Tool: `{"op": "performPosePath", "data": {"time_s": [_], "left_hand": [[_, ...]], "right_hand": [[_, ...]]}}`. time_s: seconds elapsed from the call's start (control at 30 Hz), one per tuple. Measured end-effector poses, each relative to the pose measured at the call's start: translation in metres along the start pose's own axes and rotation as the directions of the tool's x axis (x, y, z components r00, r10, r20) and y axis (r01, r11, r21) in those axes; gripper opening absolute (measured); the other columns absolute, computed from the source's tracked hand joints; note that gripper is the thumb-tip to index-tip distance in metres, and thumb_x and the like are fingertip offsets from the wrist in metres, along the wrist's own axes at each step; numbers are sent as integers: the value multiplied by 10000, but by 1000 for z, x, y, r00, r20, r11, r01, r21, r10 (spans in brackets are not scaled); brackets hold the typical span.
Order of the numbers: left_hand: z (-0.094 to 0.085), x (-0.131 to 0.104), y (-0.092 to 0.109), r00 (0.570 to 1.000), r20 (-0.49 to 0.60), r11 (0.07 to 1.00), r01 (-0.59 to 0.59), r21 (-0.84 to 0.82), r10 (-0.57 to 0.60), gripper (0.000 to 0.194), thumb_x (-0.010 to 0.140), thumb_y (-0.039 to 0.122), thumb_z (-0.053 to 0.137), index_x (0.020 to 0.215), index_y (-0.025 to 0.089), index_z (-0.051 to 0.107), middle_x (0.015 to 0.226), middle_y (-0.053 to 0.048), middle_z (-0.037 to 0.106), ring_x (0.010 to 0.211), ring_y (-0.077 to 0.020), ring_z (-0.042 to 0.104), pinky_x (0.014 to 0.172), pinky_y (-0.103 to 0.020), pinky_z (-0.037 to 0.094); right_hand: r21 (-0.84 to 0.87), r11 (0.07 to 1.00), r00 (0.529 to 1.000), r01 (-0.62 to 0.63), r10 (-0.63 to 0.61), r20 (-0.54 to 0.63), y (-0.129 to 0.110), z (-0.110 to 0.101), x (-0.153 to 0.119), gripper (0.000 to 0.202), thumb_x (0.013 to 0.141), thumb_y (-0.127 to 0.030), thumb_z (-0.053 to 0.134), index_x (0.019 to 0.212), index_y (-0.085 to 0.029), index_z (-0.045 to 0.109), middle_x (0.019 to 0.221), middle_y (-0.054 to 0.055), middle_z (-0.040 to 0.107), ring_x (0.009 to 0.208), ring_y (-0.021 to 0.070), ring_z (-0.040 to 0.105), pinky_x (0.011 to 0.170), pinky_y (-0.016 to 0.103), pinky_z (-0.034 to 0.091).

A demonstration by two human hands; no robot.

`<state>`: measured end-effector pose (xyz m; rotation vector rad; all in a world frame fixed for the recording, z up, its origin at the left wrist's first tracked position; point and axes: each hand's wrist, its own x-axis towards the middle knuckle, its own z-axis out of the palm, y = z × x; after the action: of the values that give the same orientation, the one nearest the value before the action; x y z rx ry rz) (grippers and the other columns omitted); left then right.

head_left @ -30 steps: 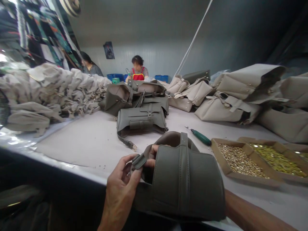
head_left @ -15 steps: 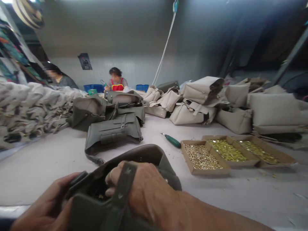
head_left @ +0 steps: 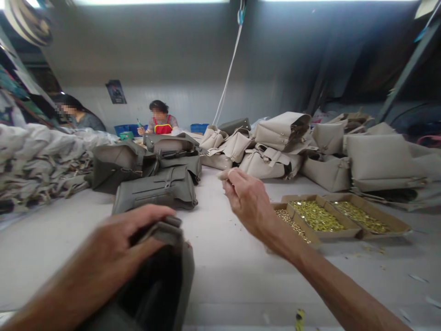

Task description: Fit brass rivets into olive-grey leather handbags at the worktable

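Note:
My left hand (head_left: 103, 253) is closed round the upper edge of a dark grey-green bag (head_left: 188, 271), which is tilted at the lower left and centre with its dark opening showing. Over the middle of the table is my right hand (head_left: 246, 197), off the bag, with thumb and fingers drawn together; what they hold, if anything, is hidden. The green-handled tool is not visible now. Beside my right forearm, a cardboard tray (head_left: 315, 239) of small gold metal pieces is partly covered.
Two more cardboard trays (head_left: 351, 232) hold yellow-gold pieces. Dark bags (head_left: 158, 186) lie at the left centre, pale bags (head_left: 375, 161) are heaped at the back right, and pale pieces (head_left: 44, 161) are piled left. Two people sit beyond the table (head_left: 220, 276).
My right hand has come out of the bag and moved up and forward over the table. The bag has turned in my left hand, which has shifted up its edge. The view has shifted slightly.

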<state>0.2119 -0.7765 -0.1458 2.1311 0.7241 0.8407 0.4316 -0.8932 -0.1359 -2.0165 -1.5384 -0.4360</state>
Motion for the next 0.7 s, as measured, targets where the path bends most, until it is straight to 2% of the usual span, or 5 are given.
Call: {"op": "performPosePath", "data": {"time_s": [0.1, 0.23, 0.4, 0.57, 0.7], "left_hand": [[43, 19, 7, 911, 404, 996, -93, 11, 81, 248, 799, 445, 582, 852, 227, 688, 829, 11, 693, 787, -175, 619, 702, -218, 441], [72, 31, -1, 908, 410, 996, -68, -54, 84, 204, 846, 400, 550, 862, 211, 626, 794, 28, 652, 777, -159, 582, 693, -222, 402], [68, 37, -10, 896, 436, 995, -54, -89, 87, 203, 853, 402, 543, 887, 219, 624, 808, 26, 645, 790, -159, 579, 693, -222, 405], [62, 43, -20, 883, 460, 985, -17, -173, 96, 243, 861, 415, 534, 925, 210, 647, 864, 7, 653, 836, -163, 569, 719, -221, 401], [61, 49, -28, 801, 595, 944, 143, -298, 66, 258, 852, 378, 555, 962, 169, 661, 842, -4, 648, 771, -137, 549, 683, -209, 390]], "right_hand": [[-86, 992, 993, -92, 98, 66, 63, 50, 16, 84, 871, -137, 522, 847, -148, 601, 808, 43, 619, 705, 135, 579, 705, 306, 507], [-160, 977, 970, -140, 168, 178, 114, 100, -1, 130, 896, -276, 582, 887, -148, 604, 832, 9, 610, 724, 118, 598, 651, 265, 509], [-168, 969, 944, -183, 221, 244, 133, 120, -5, 165, 898, -294, 571, 984, -156, 602, 917, 33, 616, 806, 148, 603, 730, 318, 506], [-76, 986, 955, -149, 163, 247, 120, 104, 10, 358, 823, -147, 529, 1179, -113, 552, 1053, 118, 632, 936, 215, 608, 856, 374, 478], [58, 998, 991, 6, -14, 134, 71, 37, -10, 383, 867, -254, 468, 1240, -186, 520, 1149, 77, 632, 1008, 218, 611, 868, 341, 495]]}}
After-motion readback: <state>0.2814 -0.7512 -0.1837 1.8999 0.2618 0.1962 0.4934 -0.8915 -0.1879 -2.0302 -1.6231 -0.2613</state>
